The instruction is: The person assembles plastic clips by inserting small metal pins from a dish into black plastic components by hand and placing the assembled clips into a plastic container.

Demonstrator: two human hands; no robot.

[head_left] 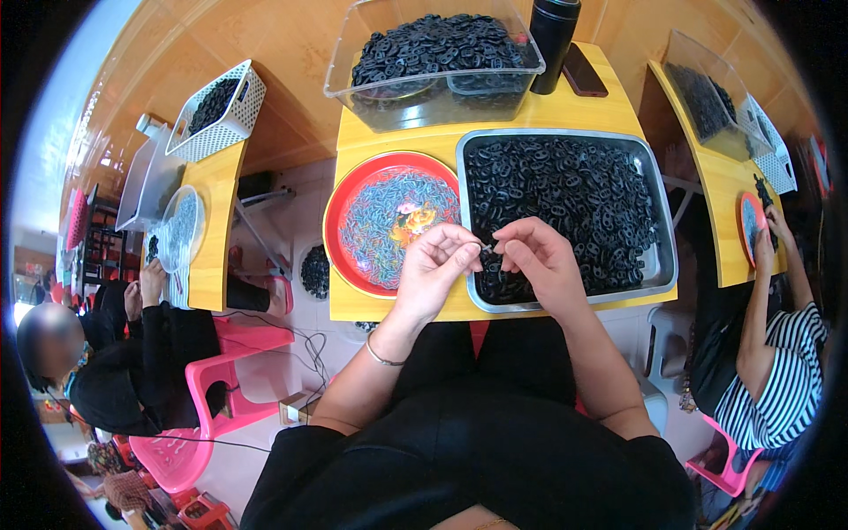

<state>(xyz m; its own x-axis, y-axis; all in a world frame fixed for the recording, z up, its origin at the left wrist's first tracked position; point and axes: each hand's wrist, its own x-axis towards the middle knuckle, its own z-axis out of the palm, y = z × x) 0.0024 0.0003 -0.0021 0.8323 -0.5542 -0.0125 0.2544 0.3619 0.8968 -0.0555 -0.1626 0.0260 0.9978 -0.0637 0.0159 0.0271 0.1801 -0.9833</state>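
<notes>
Both my hands meet above the near edge of a steel tray [667, 265], their fingertips almost touching. My left hand [435, 267] is closed in a pinch, with a bracelet [385, 360] round its wrist. Opposite it, my right hand [543, 265] pinches with thumb and forefinger. Something tiny shows between the fingertips, too small to name. Small black oval pieces with holes [556, 185] fill much of the tray. Just left of it, a red round tray [334, 234] holds many thin, bluish, metallic-looking small parts [380, 208].
A clear plastic bin [389, 110] heaped with black pieces stands at the back of the yellow table [353, 309]. Beside it are a black bottle [555, 44] and a phone [585, 71]. People work at tables on the left [132, 353] and right [773, 362]. Cables [309, 349] trail on the floor.
</notes>
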